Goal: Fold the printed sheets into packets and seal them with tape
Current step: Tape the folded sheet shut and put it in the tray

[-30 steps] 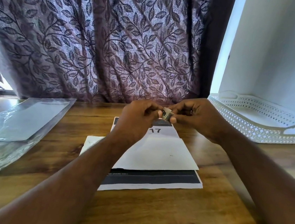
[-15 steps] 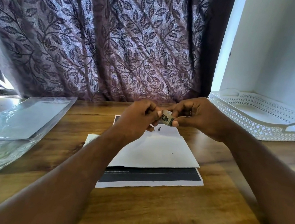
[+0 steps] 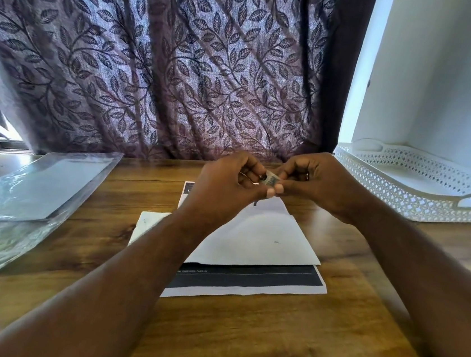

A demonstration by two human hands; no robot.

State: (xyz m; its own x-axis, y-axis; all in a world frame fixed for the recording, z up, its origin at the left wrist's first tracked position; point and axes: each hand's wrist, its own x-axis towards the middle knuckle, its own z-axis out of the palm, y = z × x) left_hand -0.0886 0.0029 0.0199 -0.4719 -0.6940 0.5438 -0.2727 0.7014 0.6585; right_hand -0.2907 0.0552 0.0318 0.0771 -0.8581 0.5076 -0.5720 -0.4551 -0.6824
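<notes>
A small tape roll (image 3: 270,180) with a printed label is held above the table, pinched between both hands. My left hand (image 3: 228,180) has its fingers curled at the roll's left side, and my right hand (image 3: 316,181) pinches its right side with thumb and fingertips. Under the hands a folded white sheet (image 3: 265,240) lies on a printed sheet (image 3: 246,279) with a dark band along its near edge. My left forearm hides part of both sheets.
A clear plastic bag holding paper (image 3: 19,206) lies at the left of the wooden table (image 3: 239,340). A white perforated tray (image 3: 419,199) stands at the back right by the wall. A leaf-patterned curtain (image 3: 167,68) hangs behind the table.
Both hands stay together on the small roll, with fingers shifting slightly around it. The printed number on the sheet is now mostly covered. The sheets have not moved.
</notes>
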